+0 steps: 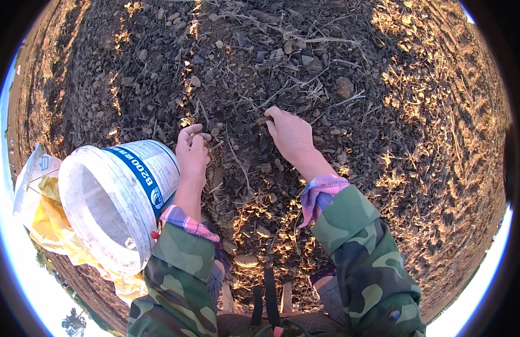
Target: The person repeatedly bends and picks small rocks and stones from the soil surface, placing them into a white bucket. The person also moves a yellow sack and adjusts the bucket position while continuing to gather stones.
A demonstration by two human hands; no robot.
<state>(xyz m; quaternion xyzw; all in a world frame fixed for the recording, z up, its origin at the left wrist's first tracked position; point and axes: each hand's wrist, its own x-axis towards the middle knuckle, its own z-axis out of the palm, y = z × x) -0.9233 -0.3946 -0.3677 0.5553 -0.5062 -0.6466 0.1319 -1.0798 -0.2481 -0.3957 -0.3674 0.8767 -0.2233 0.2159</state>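
Note:
My left hand (193,153) is just above the soil (251,143), right of a white plastic bucket (116,202), its fingers curled. Whether something small lies between those fingers cannot be told. My right hand (290,132) reaches down to the dark soil, thumb and forefinger close together beside a small brown lump (264,120); a grip on it cannot be made out. The bucket is tilted, its mouth towards me, with a blue band bearing writing; a small pale bit lies inside near the rim.
Yellow and white plastic sacks (53,210) lie left of the bucket. Dry stalks (331,41), clods and a round brown lump (344,87) are scattered ahead. Leaf litter (394,168) covers the ground at the right. My feet are close below my hands.

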